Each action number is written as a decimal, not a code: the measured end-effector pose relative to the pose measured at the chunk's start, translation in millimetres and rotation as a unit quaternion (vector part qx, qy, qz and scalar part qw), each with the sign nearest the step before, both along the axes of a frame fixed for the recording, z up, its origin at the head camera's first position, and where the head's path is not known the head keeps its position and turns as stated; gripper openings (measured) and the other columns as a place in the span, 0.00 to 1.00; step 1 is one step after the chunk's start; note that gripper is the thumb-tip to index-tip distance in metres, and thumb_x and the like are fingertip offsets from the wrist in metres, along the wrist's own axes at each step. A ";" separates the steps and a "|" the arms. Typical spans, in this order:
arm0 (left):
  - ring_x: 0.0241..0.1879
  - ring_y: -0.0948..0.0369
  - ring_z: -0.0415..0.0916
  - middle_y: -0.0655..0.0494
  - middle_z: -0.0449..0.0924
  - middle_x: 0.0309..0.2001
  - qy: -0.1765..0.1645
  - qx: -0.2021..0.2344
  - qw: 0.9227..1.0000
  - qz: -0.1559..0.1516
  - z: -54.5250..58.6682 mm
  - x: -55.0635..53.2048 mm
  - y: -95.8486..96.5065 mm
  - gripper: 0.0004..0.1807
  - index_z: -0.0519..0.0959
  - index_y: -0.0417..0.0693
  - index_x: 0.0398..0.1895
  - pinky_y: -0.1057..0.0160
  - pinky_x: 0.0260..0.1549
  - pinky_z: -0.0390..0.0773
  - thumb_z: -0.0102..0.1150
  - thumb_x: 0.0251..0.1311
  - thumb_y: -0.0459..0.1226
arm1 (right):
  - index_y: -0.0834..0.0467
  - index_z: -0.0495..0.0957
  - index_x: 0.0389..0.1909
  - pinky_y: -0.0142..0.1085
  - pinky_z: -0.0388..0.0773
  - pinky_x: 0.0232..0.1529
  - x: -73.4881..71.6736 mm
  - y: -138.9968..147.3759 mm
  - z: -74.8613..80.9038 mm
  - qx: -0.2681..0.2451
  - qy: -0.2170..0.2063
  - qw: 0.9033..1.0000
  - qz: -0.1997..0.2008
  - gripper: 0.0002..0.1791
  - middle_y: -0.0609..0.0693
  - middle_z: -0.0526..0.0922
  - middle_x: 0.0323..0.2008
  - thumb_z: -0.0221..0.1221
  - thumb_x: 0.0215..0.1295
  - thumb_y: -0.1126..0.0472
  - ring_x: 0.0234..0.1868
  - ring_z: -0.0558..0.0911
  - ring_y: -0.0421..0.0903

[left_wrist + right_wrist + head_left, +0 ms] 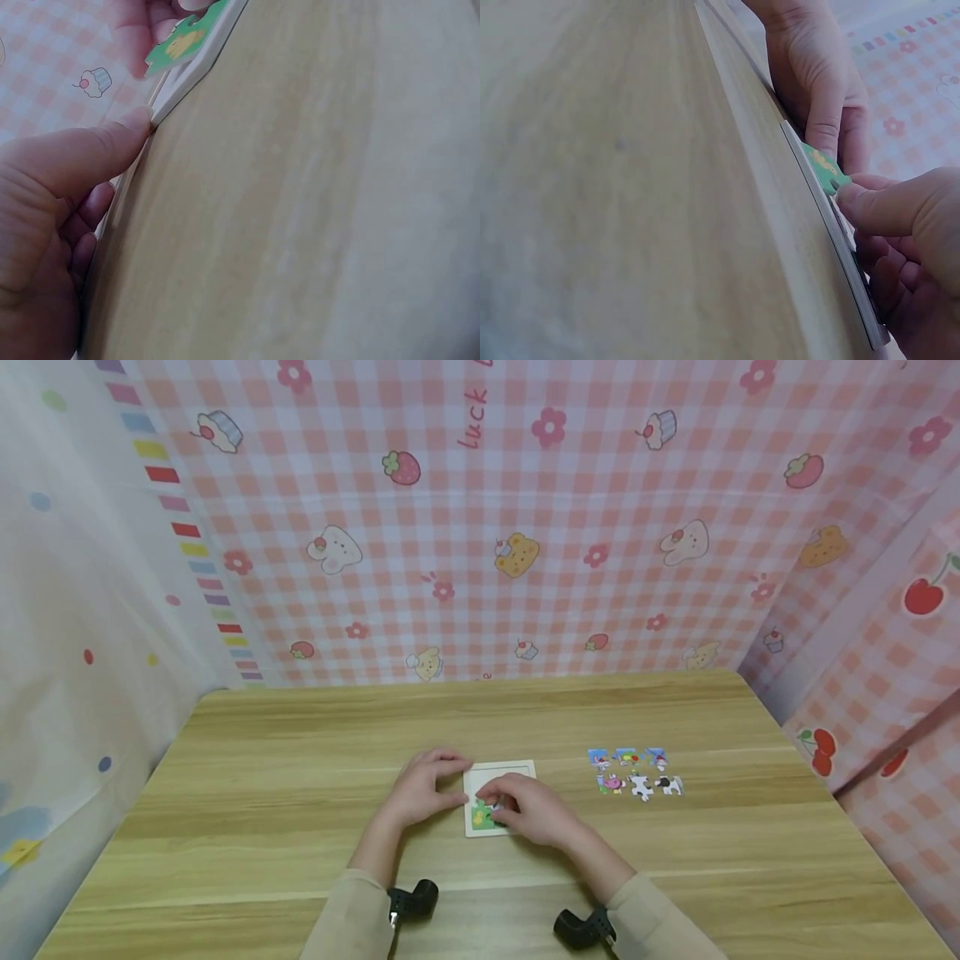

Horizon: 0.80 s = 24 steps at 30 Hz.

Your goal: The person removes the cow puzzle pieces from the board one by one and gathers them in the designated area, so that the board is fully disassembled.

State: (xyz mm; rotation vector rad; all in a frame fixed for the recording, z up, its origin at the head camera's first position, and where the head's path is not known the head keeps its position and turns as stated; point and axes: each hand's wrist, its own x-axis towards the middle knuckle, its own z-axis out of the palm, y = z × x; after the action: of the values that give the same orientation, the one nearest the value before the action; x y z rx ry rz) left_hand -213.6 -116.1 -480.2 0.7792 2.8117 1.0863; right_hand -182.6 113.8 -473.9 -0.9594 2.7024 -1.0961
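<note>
A shallow white puzzle tray (525, 767) lies on the table in front of the person. At its near left corner is a green puzzle piece with a yellow figure (480, 818), which looks slightly tilted against the tray wall in the left wrist view. The right hand (536, 810) reaches over the tray from the right, pinching the green piece (824, 169) at its edge between thumb and fingers. Along the tray's left side rests the left hand (426, 787), its thumb (112, 146) touching the rim and its extended fingers near the far left corner.
To the right of the tray, several loose puzzle pieces (640, 787) lie in two rows on the wooden table (300, 760). A pink checked curtain (465, 510) hangs behind the table's far edge. Black wrist cameras (585, 929) sit on both forearms.
</note>
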 end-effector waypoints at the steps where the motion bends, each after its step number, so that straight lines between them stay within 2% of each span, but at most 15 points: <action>1: 0.63 0.47 0.67 0.50 0.75 0.60 0.000 0.000 1.000 0.000 0.1 0.0 0.0 0.27 0.81 0.47 0.60 0.42 0.64 0.61 0.73 0.55 0.39 | 0.56 0.82 0.48 0.31 0.73 0.35 0.1 -0.1 0.0 -0.001 0.002 1.000 0.000 0.13 0.43 0.79 0.35 0.65 0.63 0.68 0.32 0.72 0.36; 16: 0.63 0.47 0.66 0.51 0.75 0.61 0.001 -0.004 1.000 -0.001 -1.8 -1.1 -0.2 0.27 0.80 0.48 0.60 0.42 0.64 0.61 0.73 0.55 0.40 | 0.54 0.83 0.48 0.30 0.74 0.34 -2.5 0.9 -3.5 -0.002 0.036 0.999 0.004 0.13 0.41 0.79 0.34 0.66 0.62 0.66 0.32 0.73 0.36; 24: 0.64 0.47 0.66 0.51 0.75 0.61 0.007 -0.003 1.000 -0.005 -1.8 -0.8 -0.2 0.27 0.80 0.48 0.60 0.42 0.65 0.60 0.72 0.55 0.40 | 0.55 0.84 0.47 0.30 0.75 0.34 -2.8 2.4 -3.7 -0.025 0.041 0.999 0.012 0.13 0.44 0.82 0.35 0.66 0.62 0.67 0.33 0.75 0.36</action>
State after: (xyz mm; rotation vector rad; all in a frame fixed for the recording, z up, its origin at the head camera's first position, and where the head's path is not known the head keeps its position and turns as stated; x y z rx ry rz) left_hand -214.4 -116.3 -482.1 0.8025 2.8191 1.0743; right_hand -185.4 116.2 -477.6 -1.0638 2.7312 -1.1492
